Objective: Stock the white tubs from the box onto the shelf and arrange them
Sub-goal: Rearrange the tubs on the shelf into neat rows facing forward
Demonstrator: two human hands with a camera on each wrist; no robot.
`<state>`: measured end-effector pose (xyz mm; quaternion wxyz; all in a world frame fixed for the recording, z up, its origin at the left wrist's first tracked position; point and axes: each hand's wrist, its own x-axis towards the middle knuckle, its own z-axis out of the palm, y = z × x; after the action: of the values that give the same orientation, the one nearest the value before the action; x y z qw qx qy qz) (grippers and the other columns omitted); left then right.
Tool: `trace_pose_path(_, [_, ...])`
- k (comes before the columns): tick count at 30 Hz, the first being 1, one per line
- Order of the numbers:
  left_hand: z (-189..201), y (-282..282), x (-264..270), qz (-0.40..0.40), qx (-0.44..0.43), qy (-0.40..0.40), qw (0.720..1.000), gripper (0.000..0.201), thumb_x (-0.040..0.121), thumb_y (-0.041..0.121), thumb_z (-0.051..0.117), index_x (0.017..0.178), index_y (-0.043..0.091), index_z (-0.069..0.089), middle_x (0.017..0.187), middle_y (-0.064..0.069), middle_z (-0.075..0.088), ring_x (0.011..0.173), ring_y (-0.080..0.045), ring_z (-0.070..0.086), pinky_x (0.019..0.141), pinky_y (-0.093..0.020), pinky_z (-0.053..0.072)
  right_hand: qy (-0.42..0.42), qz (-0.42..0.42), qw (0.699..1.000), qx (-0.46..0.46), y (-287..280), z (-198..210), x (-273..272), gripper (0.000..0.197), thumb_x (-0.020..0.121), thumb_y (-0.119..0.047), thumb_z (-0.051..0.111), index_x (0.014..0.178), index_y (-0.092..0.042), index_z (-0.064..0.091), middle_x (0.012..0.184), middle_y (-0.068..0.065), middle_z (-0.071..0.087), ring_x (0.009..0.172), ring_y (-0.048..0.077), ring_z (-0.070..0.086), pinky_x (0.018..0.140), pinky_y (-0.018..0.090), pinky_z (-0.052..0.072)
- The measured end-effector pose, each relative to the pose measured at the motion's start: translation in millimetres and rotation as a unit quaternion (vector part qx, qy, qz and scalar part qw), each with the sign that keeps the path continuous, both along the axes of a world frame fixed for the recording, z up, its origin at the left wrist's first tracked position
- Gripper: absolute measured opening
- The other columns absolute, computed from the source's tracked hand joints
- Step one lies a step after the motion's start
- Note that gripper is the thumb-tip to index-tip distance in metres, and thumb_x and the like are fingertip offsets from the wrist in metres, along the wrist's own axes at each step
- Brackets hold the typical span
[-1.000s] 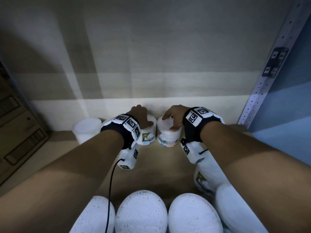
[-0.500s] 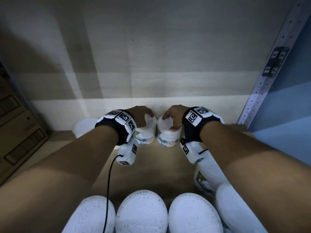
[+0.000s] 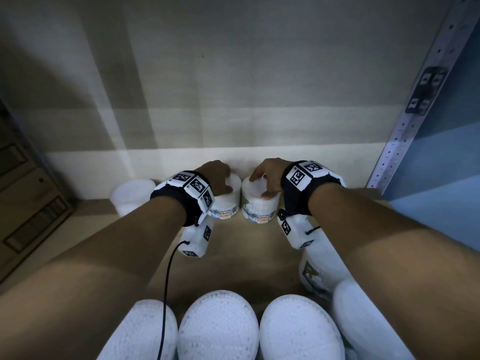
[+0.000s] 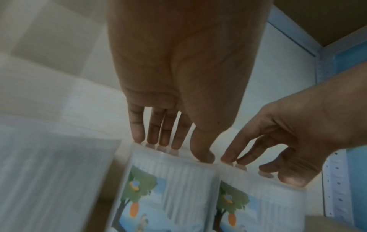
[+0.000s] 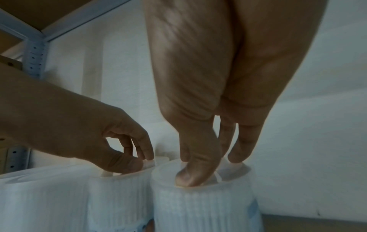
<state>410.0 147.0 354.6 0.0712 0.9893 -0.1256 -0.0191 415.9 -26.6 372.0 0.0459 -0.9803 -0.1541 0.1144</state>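
- Since the earlier frames, the left hand (image 3: 217, 175) has slid its cotton-bud tub (image 3: 225, 201) rightward until it stands just beside the right one; the right hand (image 3: 267, 174) has hardly shifted.
- Nearest the camera, four white tubs (image 3: 218, 326) lie in a row at the bottom edge, their dotted ends up, and another labelled tub (image 3: 315, 274) sits under the right forearm.
- Beyond them a bare strip of tan shelf board (image 3: 249, 250) runs to the two handled tubs.
- Left hand: fingertips (image 4: 155, 138) come down together onto the far rim of the left tub's lid, thumb on the near right part of the lid; fingers fairly straight, pressing on top and not wrapped round the side.
- Right hand: the thumb (image 5: 196, 171) presses the near part of the right cotton-bud tub's (image 3: 259, 206) lid, fingers bent down onto its far part, spread narrowly over the top.
- Both tubs stand upright at the back, close to the pale rear wall (image 3: 233, 87); whether they touch it cannot be told.
- To the left a further white tub (image 3: 130, 196) stands at the back, with open board further left up to a brown cardboard box (image 3: 28, 203).
- On the right, a perforated metal upright (image 3: 405, 126) marks the shelf's edge, with open board between it and the right tub.
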Motion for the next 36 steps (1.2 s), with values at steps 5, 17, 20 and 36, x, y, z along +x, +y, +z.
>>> trace_pose_path(5, [5.0, 7.7, 0.4, -0.034, 0.011, 0.021, 0.999, 0.053, 0.088, 0.025, 0.063, 0.138, 0.014, 0.047, 0.142, -0.011, 0.044, 0.132, -0.026, 0.043, 0.106, -0.029, 0.032, -0.001, -0.012, 1.000, -0.002, 0.4, -1.2, 0.4, 0.061, 0.074, -0.012, 0.078, 0.131, -0.018, 0.058, 0.132, 0.008, 0.059, 0.120, 0.023, 0.057, 0.087, 0.021, 0.040])
trace_pose_path(17, [12.2, 0.4, -9.6, -0.053, 0.067, 0.048, 0.995, 0.057, 0.084, 0.029, 0.067, 0.135, 0.014, 0.049, 0.139, -0.011, 0.048, 0.127, -0.029, 0.048, 0.104, -0.035, 0.039, 0.025, -0.006, 0.997, -0.078, 12.2, -18.6, 18.8, 0.084, 0.031, -0.049, 0.081, 0.110, -0.035, 0.056, 0.116, -0.008, 0.061, 0.100, 0.022, 0.064, 0.091, 0.039, 0.053])
trace_pose_path(20, [12.2, -2.3, -23.2, -0.058, 0.100, 0.062, 0.991, 0.059, 0.088, 0.028, 0.063, 0.141, 0.014, 0.041, 0.146, -0.010, 0.039, 0.135, -0.027, 0.039, 0.108, -0.032, 0.032, 0.033, 0.010, 0.993, -0.113, 13.9, -24.5, 13.0, 0.085, 0.021, -0.058, 0.072, 0.101, -0.036, 0.050, 0.116, -0.006, 0.060, 0.099, 0.024, 0.063, 0.089, 0.040, 0.054])
trace_pose_path(36, [10.5, -1.0, -93.4, -0.051, 0.135, 0.089, 0.986, 0.076, 0.069, 0.033, 0.079, 0.136, 0.018, 0.046, 0.138, -0.006, 0.049, 0.123, -0.026, 0.053, 0.099, -0.035, 0.046, -0.008, 0.027, 0.992, -0.121, 18.1, 20.0, -122.3, 0.087, 0.029, -0.054, 0.071, 0.110, -0.033, 0.045, 0.102, -0.005, 0.060, 0.080, 0.022, 0.064, 0.074, 0.037, 0.058])
